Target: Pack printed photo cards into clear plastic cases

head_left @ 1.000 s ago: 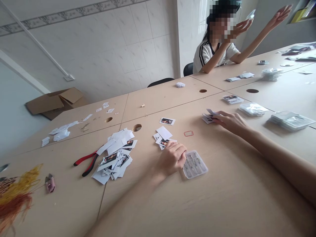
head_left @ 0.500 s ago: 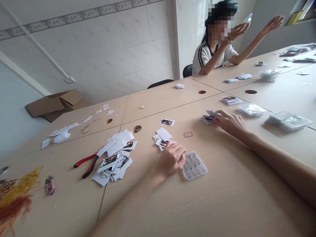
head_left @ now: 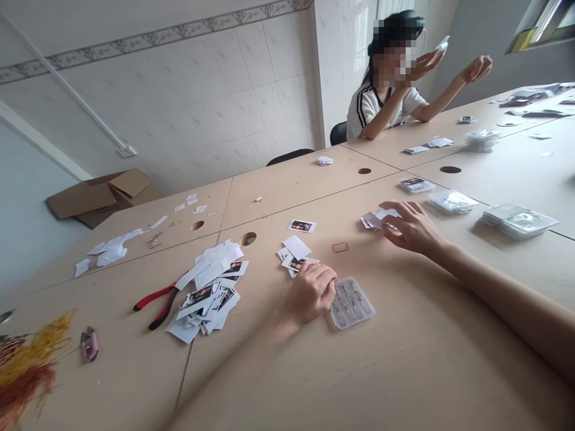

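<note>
Wooden table [head_left: 404, 383], illegible printed cards [head_left: 294, 264], left hand [head_left: 311, 293] curled against clear case [head_left: 354, 305], right hand [head_left: 411, 228] spread by slips [head_left: 371, 221]

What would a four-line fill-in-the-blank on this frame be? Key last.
1. The person's left hand is beside a clear rectangular plastic case, which lies on that hand's ____ side.
2. Between it and the person's right hand lies a small rectangle edged in ____.
3. The pliers have handles coloured red and ____.
4. Loose orange threads lie next to ____ ones.

Missing words: right; red; black; yellow
</note>
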`<state>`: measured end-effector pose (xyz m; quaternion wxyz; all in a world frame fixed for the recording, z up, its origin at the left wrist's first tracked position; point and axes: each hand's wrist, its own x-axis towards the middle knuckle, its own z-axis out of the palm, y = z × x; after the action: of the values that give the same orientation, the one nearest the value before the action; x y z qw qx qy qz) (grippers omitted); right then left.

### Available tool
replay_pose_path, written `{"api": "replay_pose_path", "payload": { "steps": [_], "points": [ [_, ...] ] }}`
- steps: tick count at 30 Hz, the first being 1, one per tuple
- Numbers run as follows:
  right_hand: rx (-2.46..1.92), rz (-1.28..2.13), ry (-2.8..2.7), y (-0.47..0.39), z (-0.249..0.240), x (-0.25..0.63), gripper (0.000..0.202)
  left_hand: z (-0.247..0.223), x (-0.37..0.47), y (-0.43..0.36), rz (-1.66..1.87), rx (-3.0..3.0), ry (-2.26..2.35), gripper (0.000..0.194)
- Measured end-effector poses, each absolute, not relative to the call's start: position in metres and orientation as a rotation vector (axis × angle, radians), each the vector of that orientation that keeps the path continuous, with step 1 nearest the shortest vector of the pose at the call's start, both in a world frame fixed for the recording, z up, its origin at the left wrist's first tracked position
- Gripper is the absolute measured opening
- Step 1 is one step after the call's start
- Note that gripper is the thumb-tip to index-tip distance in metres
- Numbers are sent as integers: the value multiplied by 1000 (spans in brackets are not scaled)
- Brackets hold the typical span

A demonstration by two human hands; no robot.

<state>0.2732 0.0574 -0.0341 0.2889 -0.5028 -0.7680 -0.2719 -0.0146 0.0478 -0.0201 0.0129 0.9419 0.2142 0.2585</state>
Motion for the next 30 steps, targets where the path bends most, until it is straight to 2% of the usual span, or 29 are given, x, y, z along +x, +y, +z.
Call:
{"api": "replay_pose_path", "payload": {
  "steps": [9,17,24,27,30],
  "points": [
    [-1073,-686,-2023,44,-23,243,9,-19,-15,45,909,2900,643,16],
    [-812,-535,-2138,23,-19,199,14,-15,-20,41,1039,2790,766,39],
    [-589,-491,-2139,3,-16,175,26,-12,-19,40,1017,2848,538,52],
    [-609,-413,-2120,2,-18,172,38,-11,-17,39,973,2855,539,51],
    [-631,-390,-2151,4,-19,172,41,-13,-16,40,1005,2851,559,35]
  ]
}}
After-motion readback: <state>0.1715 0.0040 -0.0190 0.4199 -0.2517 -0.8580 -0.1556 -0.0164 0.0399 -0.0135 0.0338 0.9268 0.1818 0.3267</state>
